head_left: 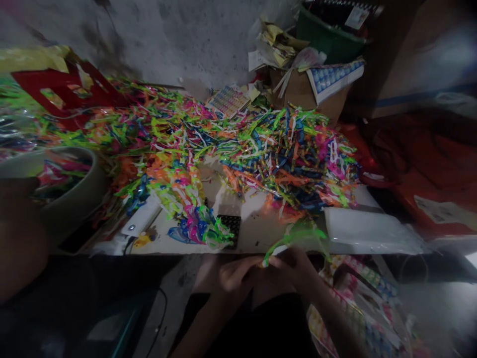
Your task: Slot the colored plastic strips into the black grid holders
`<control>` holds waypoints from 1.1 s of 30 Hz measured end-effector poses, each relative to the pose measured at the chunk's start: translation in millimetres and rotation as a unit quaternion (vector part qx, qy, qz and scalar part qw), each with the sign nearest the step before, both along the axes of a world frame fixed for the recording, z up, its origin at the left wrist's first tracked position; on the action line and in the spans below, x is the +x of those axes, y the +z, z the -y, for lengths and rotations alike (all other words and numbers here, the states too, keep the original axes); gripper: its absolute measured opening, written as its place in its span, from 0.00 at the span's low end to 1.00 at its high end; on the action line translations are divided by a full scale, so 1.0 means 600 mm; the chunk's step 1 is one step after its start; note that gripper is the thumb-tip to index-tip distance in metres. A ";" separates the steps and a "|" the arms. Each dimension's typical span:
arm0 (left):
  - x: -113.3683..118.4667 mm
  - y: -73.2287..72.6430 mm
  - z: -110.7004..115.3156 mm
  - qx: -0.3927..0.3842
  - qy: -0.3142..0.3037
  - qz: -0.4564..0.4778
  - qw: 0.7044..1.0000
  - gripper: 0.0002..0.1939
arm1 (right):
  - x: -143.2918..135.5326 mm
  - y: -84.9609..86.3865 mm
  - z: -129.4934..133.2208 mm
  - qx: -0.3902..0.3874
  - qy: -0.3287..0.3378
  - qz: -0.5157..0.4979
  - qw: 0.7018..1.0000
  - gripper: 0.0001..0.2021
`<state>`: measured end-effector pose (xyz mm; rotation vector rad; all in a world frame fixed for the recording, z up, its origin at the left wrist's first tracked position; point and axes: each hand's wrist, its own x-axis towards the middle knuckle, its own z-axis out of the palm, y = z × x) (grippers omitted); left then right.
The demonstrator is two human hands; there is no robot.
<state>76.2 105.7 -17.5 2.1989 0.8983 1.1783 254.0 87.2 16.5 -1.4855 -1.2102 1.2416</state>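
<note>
Just off the table's front edge, my left hand (235,274) pinches one end of a bright green, bendy plastic piece (278,244). My right hand (292,264) is closed on the same piece, close beside the left; its fingers are partly hidden. Blurred, the green piece arches up and to the right over the table edge; its exact kind is unclear. Nearby on the table lies a bunch of similar pieces (201,226) in pink, blue and green, partly over a small black perforated tray (235,223).
A large heap of colourful plastic pieces (283,154) covers the table's back. A white plastic packet (367,231) lies at right, a white device (141,216) at left. Another person's arm (20,243) is beside a bowl (80,181). Printed sheets (357,298) hang below the right edge.
</note>
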 end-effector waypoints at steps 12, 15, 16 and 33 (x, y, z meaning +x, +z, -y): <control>-0.060 -0.051 0.127 -0.534 -0.142 -0.115 0.826 0.12 | -0.055 -0.065 0.099 -0.180 0.206 -0.069 0.959 0.04; -0.084 -0.070 0.179 -0.583 -0.172 -0.108 0.787 0.09 | -0.058 -0.075 0.128 -0.203 0.280 -0.150 0.926 0.05; -0.088 -0.080 0.194 -0.589 -0.164 -0.110 0.784 0.09 | -0.059 -0.077 0.134 -0.205 0.287 -0.166 0.921 0.06; -0.148 -0.070 0.160 -0.628 -0.235 -0.012 0.742 0.12 | -0.120 -0.017 0.117 -0.193 0.311 -0.028 0.930 0.07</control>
